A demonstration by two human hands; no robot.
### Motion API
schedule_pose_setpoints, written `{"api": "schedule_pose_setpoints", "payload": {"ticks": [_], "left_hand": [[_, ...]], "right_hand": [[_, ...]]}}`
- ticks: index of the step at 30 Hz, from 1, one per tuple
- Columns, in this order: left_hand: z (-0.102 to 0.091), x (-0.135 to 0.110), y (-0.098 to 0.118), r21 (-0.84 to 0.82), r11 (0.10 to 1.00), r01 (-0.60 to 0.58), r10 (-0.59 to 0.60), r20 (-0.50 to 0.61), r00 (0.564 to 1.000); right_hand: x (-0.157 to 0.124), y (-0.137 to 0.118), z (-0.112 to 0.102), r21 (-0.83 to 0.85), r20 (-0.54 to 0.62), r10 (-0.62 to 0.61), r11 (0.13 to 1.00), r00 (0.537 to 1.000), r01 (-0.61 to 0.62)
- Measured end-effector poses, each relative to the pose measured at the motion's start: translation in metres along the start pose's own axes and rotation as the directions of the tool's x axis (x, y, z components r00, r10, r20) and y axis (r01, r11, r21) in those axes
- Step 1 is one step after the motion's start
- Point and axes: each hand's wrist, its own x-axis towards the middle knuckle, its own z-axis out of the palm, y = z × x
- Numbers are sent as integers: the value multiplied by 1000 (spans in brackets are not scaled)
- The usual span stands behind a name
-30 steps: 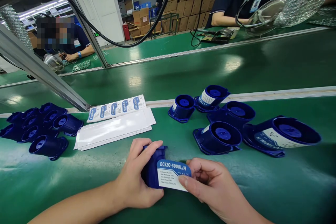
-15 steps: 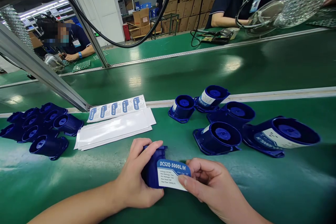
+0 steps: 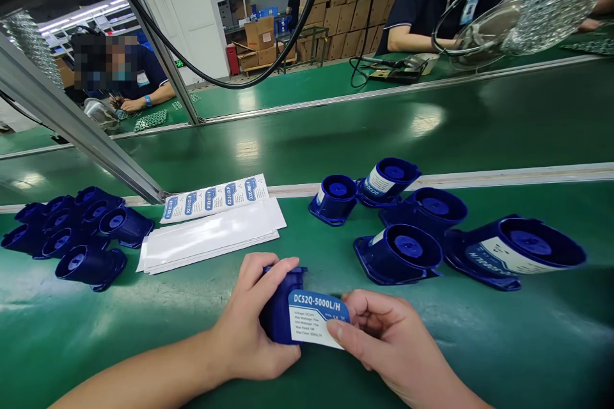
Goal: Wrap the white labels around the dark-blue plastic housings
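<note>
My left hand [image 3: 261,326] is wrapped round a dark blue plastic pump housing [image 3: 278,313], held on its side above the green bench. A blue and white label [image 3: 311,326] printed "DC52Q-5000L/H" lies against the housing at its left end. Its right end is pinched between the thumb and fingers of my right hand [image 3: 378,332], standing off from the housing. How much of the label touches the plastic I cannot tell. Right of my hands stand several labelled housings [image 3: 522,246]; several more housings [image 3: 86,265], with no labels showing, are grouped at the left.
Label sheets [image 3: 215,198] and white backing sheets [image 3: 211,239] lie behind my left hand. A metal post [image 3: 96,108] slants across the left, and a black cable [image 3: 230,84] hangs in front. Across the green belt [image 3: 307,128], two people work at a bench.
Almost nothing differs. The whole view has shifted very slightly; both hands keep the same hold on the housing and the label.
</note>
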Motion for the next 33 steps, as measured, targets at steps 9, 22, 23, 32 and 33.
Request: {"api": "schedule_pose_setpoints", "payload": {"ticks": [9, 22, 23, 32, 33], "left_hand": [[-1, 1, 1, 1, 1000, -1, 1, 1, 1000], [-1, 1, 2, 5, 1000, -7, 7, 1, 1000], [0, 0, 2, 5, 1000, -4, 4, 0, 1000], [-1, 0, 0, 5, 1000, -10, 10, 3, 1000], [-1, 0, 0, 4, 1000, -8, 8, 5, 1000]], "right_hand": [[0, 0, 0, -26, -2, 15, 1000, 1000, -15], [-1, -2, 0, -25, 6, 28, 999, 1000, -28], [-1, -2, 0, -26, 6, 25, 999, 1000, -25], [1, -3, 1, -42, -5, 25, 999, 1000, -25], [1, -3, 1, -43, -7, 25, 999, 1000, -25]]}}
